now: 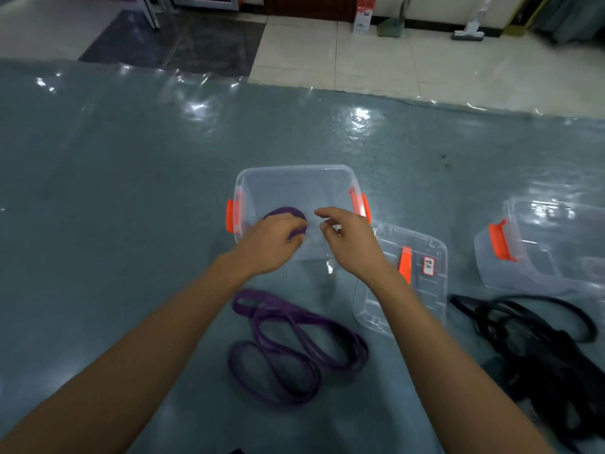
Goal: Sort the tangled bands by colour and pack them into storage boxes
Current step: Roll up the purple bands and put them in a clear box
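A clear storage box [294,173] with orange latches stands open on the grey-blue mat in front of me. My left hand [273,242] reaches over its near wall and grips a rolled purple band [288,213] inside it. My right hand [347,239] hovers just right of the roll, fingers curled apart, holding nothing. Loose purple bands [288,342] lie in loops on the mat below my hands. A tangle of black bands [530,342] lies at the lower right.
A clear lid [422,290] with an orange handle and a white label lies right of the box. A second clear box [537,250] with an orange latch stands at the far right. Tiled floor with a mop begins beyond the mat's far edge.
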